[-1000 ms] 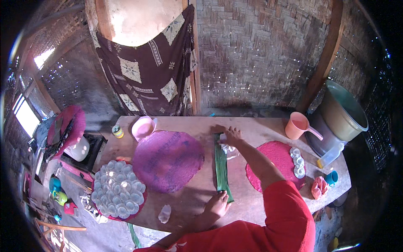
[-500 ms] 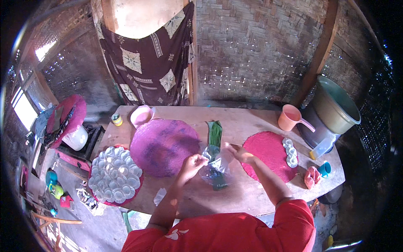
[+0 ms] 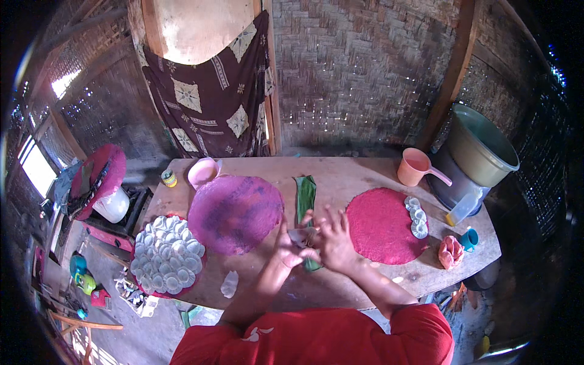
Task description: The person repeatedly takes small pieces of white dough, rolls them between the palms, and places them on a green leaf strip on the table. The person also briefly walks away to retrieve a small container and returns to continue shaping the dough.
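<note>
My left hand (image 3: 288, 249) and my right hand (image 3: 336, 244) are close together above the middle of the table. A small piece of clear plastic (image 3: 302, 236) shows bunched between them, mostly hidden by the fingers. The left hand's fingers curl at the plastic, while those of the right hand are spread apart. Beneath the hands lies a strip of green leaf (image 3: 306, 194), its near end partly covered. To the left is a round purple tray (image 3: 236, 210); to the right is a round red tray (image 3: 383, 228) with several small fluted white cups (image 3: 418, 220) along its right side.
Many white cups (image 3: 165, 255) cover another red tray at front left. A pink bowl (image 3: 204, 172) and small jar (image 3: 169, 177) stand at the back left. On the right are an orange dipper (image 3: 415, 167), large pot (image 3: 483, 146), blue cup (image 3: 469, 239) and pink bundle (image 3: 451, 252).
The clear plastic was stretched wide between my hands and is now bunched small. My hands have come closer together, and the right hand's fingers have spread.
</note>
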A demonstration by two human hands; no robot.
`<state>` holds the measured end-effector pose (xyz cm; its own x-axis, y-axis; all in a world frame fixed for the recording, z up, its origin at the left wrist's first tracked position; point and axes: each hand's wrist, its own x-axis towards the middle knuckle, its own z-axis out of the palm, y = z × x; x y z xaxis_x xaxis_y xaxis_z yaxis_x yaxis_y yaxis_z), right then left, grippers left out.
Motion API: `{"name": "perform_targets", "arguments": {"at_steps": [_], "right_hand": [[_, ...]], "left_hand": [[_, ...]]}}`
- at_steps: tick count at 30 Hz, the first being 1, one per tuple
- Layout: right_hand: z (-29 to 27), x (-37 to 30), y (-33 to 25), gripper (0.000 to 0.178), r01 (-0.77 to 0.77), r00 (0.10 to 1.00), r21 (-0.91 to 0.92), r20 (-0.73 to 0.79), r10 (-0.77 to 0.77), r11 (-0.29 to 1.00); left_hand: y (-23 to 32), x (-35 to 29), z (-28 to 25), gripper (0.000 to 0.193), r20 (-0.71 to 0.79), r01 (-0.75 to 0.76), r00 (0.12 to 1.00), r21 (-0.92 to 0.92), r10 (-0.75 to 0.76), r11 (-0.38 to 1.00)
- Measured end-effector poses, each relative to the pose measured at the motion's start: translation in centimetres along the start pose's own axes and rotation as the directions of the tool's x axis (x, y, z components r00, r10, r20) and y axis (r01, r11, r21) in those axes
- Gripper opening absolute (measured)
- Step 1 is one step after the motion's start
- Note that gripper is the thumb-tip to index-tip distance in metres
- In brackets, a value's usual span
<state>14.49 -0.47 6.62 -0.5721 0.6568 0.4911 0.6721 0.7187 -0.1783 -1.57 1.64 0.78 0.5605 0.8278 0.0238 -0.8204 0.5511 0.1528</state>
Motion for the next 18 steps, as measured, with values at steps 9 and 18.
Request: {"name": "perform_targets", "arguments": {"at_steps": [9, 18], "right_hand": [[-6.2, 2.0, -1.7, 0.087, -0.034, 0.896, 0.246, -0.421, 0.138, 0.969], [-5.6, 3.6, -8.9, 0.099, 0.313, 0.937, 0.233, -0.233, -0.259, 0.921]], "left_hand": [[1.5, -1.8, 5.4, 0.039, 0.456, -0.069, 0.89, 0.12, 0.007, 0.99], [-3.6, -4.6, 13.1, 0.062, 0.495, -0.561, 0.819, 0.591, 0.29, 0.579]]}}
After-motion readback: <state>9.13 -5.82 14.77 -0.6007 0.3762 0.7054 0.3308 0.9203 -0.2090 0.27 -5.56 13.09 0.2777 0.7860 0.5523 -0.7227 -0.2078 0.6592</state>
